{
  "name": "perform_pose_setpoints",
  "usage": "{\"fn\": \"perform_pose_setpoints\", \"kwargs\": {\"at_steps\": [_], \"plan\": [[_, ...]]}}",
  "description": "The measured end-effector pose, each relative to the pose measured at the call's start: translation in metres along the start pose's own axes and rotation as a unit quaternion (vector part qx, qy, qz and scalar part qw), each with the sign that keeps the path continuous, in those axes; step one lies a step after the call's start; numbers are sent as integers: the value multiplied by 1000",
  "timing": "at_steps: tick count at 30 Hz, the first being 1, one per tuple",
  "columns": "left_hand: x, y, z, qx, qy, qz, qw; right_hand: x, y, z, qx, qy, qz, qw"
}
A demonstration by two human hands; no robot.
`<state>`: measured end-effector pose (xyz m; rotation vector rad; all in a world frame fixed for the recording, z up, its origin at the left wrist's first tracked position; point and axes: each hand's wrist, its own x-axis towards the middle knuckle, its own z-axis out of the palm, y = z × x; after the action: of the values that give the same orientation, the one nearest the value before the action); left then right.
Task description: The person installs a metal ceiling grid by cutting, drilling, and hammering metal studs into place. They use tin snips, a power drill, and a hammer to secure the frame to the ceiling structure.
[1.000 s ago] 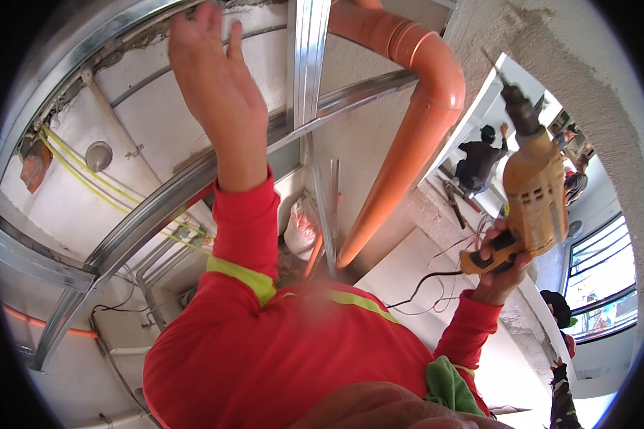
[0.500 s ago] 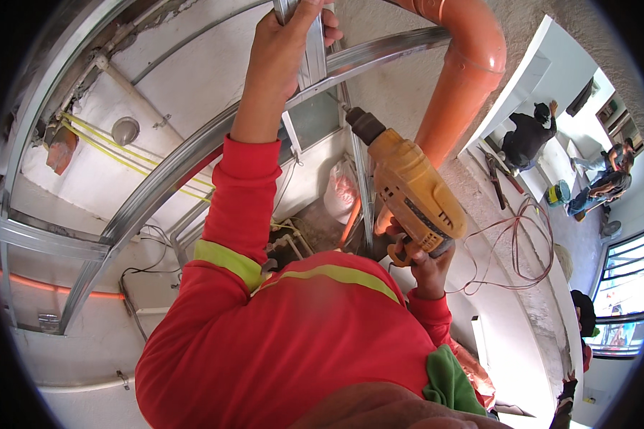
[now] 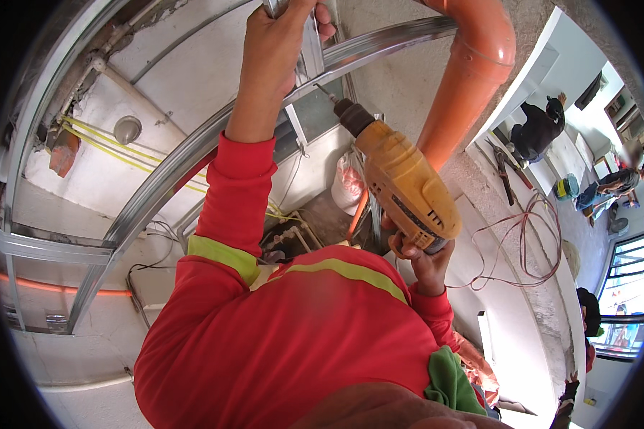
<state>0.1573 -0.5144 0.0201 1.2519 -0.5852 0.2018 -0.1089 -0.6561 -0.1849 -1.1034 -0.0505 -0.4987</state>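
Note:
My left hand [image 3: 275,46] is raised at the top and wrapped round an upright metal stud [image 3: 310,53]. That stud meets a long metal channel [image 3: 170,182] just beside my wrist. Lower and to the right, my right hand [image 3: 426,263] grips a yellow power drill [image 3: 406,187] by its handle. The drill tilts up and to the left. Its thin bit [image 3: 325,91] points at the underside of the channel, close to where the stud joins it; whether the tip touches the metal I cannot tell.
A thick orange pipe [image 3: 456,93] runs right beside the drill. Red cable [image 3: 526,243] lies coiled at the right. Yellow lines [image 3: 114,149] cross behind the frame at left. A white sack [image 3: 348,186] stands below. People [image 3: 537,130] work in the room at far right.
The drill has swung slightly and its bit now shows near the channel. My left hand keeps its hold on the stud. The whole view has shifted a little.

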Motion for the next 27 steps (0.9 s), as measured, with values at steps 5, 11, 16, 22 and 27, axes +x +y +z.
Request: {"fn": "perform_pose_setpoints", "kwargs": {"at_steps": [5, 11, 16, 22, 27], "plan": [[1, 0, 0, -7, -8, 2, 1000, 4, 2, 0, -10, -2, -31, 999], [1, 0, 0, -2, -10, 5, 1000, 4, 4, -1, -1, -11, -4, 1000], [0, 0, 1, -8, -12, 7, 1000, 5, 4, -5, -4, -28, -10, 1000], [0, 0, 1, -12, -18, 9, 1000, 0, 10, -4, -34, 27, -9, 999], [0, 1, 2, 4, -16, 19, 1000, -11, 6, -11, -76, -8, 37, 996]]}}
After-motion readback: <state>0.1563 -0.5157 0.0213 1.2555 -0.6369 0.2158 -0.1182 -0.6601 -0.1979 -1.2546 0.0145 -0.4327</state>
